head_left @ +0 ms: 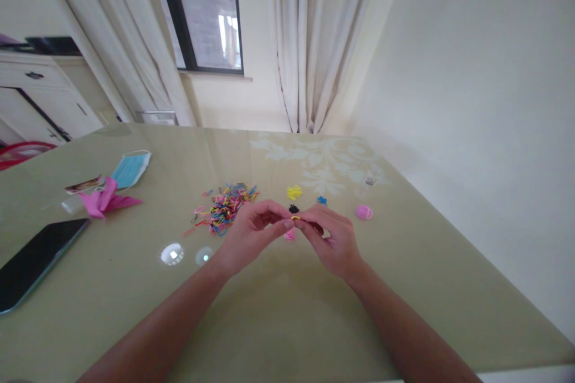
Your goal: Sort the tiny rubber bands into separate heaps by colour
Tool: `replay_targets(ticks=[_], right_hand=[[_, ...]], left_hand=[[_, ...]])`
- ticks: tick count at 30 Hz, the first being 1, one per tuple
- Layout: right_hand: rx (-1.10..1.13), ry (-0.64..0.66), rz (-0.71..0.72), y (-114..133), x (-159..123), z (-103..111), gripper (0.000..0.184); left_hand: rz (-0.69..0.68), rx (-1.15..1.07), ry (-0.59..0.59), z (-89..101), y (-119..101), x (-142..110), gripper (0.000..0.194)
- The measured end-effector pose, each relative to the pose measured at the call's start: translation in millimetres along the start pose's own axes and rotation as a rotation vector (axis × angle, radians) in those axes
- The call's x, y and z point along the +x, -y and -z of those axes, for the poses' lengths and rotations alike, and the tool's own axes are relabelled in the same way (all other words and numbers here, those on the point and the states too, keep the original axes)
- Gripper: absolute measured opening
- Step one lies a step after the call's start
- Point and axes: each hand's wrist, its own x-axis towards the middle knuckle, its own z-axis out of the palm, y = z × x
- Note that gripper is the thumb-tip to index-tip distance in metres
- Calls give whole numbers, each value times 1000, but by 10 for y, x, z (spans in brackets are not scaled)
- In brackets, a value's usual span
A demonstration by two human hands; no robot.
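Observation:
Between the fingertips of my left hand (256, 230) and my right hand (332, 236) is a small yellow rubber band (295, 218). Both hands are closed in a pinch on it, above the table. Behind my left hand lies a mixed pile of coloured rubber bands (227, 206). Sorted by colour beyond my fingers are a yellow heap (294, 192), a black heap (293, 208) and a blue heap (322, 200). A pink heap (290, 234) shows just below the fingertips, partly hidden by them.
On the table (278, 323), a pink round object (363, 212) sits to the right and a small clear item (370, 181) farther back. To the left are a phone (40, 257), a pink folded paper shape (105, 198) and a blue face mask (131, 170). A wall (485, 102) borders the right side.

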Motion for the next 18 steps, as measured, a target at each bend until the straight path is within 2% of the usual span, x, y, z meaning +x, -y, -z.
replay_targets(ticks=[5, 7, 10, 14, 18], right_hand=[[5, 38, 12, 21, 2, 13, 16], [28, 76, -7, 18, 9, 19, 16], [136, 185, -150, 25, 26, 38, 18], [430, 309, -398, 26, 50, 66, 28], [517, 295, -439, -7, 51, 68, 37]], left_hand=[[-79, 81, 57, 41, 24, 3, 29], [-129, 145, 91, 58, 19, 9, 24], [-155, 155, 98, 63, -16, 22, 17], [-97, 128, 58, 50, -59, 40, 21], [-40, 174, -6, 56, -39, 45, 26]])
